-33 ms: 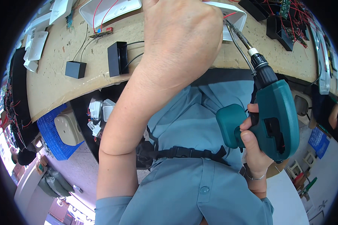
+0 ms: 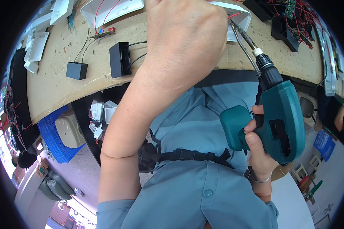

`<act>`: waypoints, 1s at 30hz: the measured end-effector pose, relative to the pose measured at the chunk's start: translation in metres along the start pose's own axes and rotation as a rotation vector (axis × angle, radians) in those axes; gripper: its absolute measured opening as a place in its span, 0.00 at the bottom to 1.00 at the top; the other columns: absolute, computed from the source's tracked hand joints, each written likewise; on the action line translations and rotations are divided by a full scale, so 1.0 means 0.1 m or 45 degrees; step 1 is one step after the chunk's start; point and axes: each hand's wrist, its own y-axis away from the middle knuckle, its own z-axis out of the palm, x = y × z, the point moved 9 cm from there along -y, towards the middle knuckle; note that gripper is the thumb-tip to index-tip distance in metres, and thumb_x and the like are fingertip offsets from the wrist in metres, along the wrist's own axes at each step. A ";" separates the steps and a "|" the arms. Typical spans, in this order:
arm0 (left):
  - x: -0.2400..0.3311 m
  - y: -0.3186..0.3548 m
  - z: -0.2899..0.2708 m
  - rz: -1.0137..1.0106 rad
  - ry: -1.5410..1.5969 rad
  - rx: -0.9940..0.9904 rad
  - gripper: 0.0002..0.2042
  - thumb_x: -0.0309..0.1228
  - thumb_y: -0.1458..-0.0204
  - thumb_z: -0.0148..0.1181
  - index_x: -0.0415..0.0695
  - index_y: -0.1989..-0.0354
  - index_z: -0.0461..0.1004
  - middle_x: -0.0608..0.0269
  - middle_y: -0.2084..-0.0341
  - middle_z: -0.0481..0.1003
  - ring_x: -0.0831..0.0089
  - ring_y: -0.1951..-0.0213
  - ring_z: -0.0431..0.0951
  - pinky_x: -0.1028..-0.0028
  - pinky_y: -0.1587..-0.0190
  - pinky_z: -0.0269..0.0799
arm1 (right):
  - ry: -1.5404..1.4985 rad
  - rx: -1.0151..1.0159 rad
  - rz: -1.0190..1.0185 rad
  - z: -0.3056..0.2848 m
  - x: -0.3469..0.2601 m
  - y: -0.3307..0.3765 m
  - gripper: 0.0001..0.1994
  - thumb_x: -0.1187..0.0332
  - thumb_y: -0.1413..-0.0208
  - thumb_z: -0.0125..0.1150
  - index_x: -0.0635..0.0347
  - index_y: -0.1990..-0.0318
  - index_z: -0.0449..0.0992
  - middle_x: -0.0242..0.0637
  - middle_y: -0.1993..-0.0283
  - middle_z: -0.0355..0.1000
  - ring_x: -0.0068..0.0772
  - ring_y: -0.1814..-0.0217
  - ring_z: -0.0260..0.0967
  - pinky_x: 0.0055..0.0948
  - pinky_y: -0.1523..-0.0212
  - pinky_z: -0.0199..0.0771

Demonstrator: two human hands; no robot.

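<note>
My right hand [image 2: 256,149] is wrapped round the handle of a green soldering gun [image 2: 283,114]. Its dark, slim tip [image 2: 244,33] points up and left, with a thin metal tube running alongside. That tip ends close to a red wire [image 2: 235,15] over a white plastic housing [image 2: 239,24], partly covered by my left hand. Over the table's near part, my left hand [image 2: 185,38] shows only its back; the fingers are hidden, so whatever they hold cannot be seen. An open black box [image 2: 120,60] with dark leads sits beside my left wrist.
Left on the table [image 2: 57,84] are a small black box [image 2: 77,70], a circuit board [image 2: 102,33] with wires and a white housing [image 2: 112,11]. Black cases [image 2: 284,34] with tangled red wires stand far right. Below left are a blue crate [image 2: 57,137] and a beige stool [image 2: 69,129].
</note>
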 end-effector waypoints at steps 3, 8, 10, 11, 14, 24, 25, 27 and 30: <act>0.01 -0.01 0.02 -0.024 0.023 -0.013 0.04 0.23 0.61 0.56 0.34 0.82 0.71 0.56 0.70 0.67 0.62 0.64 0.67 0.64 0.60 0.58 | 0.004 -0.020 0.019 -0.01 0.03 -0.01 0.27 0.74 0.55 0.64 0.68 0.45 0.63 0.46 0.54 0.69 0.24 0.65 0.68 0.23 0.63 0.71; 0.02 -0.01 0.03 -0.013 -0.001 -0.030 0.04 0.22 0.62 0.55 0.34 0.82 0.72 0.55 0.70 0.66 0.62 0.64 0.67 0.64 0.60 0.58 | 0.036 -0.037 0.089 -0.01 0.05 0.00 0.26 0.74 0.55 0.65 0.68 0.47 0.65 0.44 0.56 0.70 0.24 0.66 0.68 0.22 0.64 0.71; 0.02 -0.01 0.03 -0.007 -0.003 -0.031 0.04 0.22 0.62 0.55 0.34 0.82 0.72 0.55 0.70 0.66 0.62 0.64 0.67 0.64 0.60 0.58 | 0.046 -0.028 0.085 -0.01 0.05 -0.01 0.25 0.74 0.55 0.65 0.68 0.48 0.65 0.44 0.56 0.70 0.24 0.66 0.68 0.22 0.64 0.71; 0.02 -0.01 0.03 -0.002 -0.005 -0.031 0.04 0.22 0.62 0.55 0.34 0.83 0.71 0.55 0.70 0.66 0.62 0.64 0.67 0.64 0.60 0.58 | 0.006 -0.007 0.064 -0.01 0.03 -0.01 0.23 0.75 0.55 0.66 0.66 0.49 0.68 0.39 0.58 0.71 0.22 0.65 0.68 0.22 0.63 0.71; 0.03 0.00 0.03 0.001 -0.014 -0.027 0.04 0.22 0.62 0.55 0.33 0.82 0.71 0.55 0.70 0.66 0.61 0.64 0.67 0.64 0.60 0.58 | -0.034 0.010 0.047 -0.03 0.02 -0.01 0.21 0.76 0.55 0.68 0.65 0.52 0.71 0.35 0.59 0.72 0.21 0.65 0.69 0.22 0.63 0.72; 0.03 -0.01 0.04 -0.010 -0.014 -0.026 0.05 0.22 0.62 0.55 0.33 0.83 0.71 0.54 0.70 0.66 0.61 0.64 0.67 0.64 0.60 0.58 | 0.025 0.025 0.165 -0.04 0.05 0.07 0.19 0.74 0.54 0.65 0.68 0.54 0.68 0.40 0.60 0.69 0.27 0.65 0.69 0.27 0.63 0.72; 0.03 -0.01 0.04 -0.005 -0.014 -0.024 0.05 0.22 0.62 0.55 0.33 0.82 0.71 0.54 0.70 0.66 0.61 0.64 0.67 0.64 0.60 0.58 | 0.024 0.025 0.163 -0.03 0.04 0.06 0.19 0.74 0.54 0.65 0.68 0.54 0.68 0.40 0.60 0.69 0.27 0.65 0.69 0.27 0.63 0.72; 0.03 -0.01 0.04 -0.001 -0.015 -0.022 0.05 0.22 0.62 0.55 0.33 0.82 0.71 0.54 0.70 0.66 0.61 0.65 0.67 0.64 0.60 0.58 | 0.005 0.017 0.084 -0.01 -0.01 0.02 0.20 0.73 0.54 0.66 0.67 0.54 0.68 0.40 0.60 0.69 0.27 0.65 0.69 0.27 0.62 0.72; 0.04 -0.01 0.04 -0.005 -0.020 -0.009 0.05 0.22 0.62 0.55 0.33 0.83 0.71 0.54 0.70 0.66 0.62 0.65 0.67 0.64 0.60 0.58 | 0.040 0.034 0.040 -0.01 0.01 0.02 0.22 0.72 0.54 0.66 0.68 0.51 0.67 0.41 0.59 0.69 0.27 0.65 0.69 0.27 0.62 0.72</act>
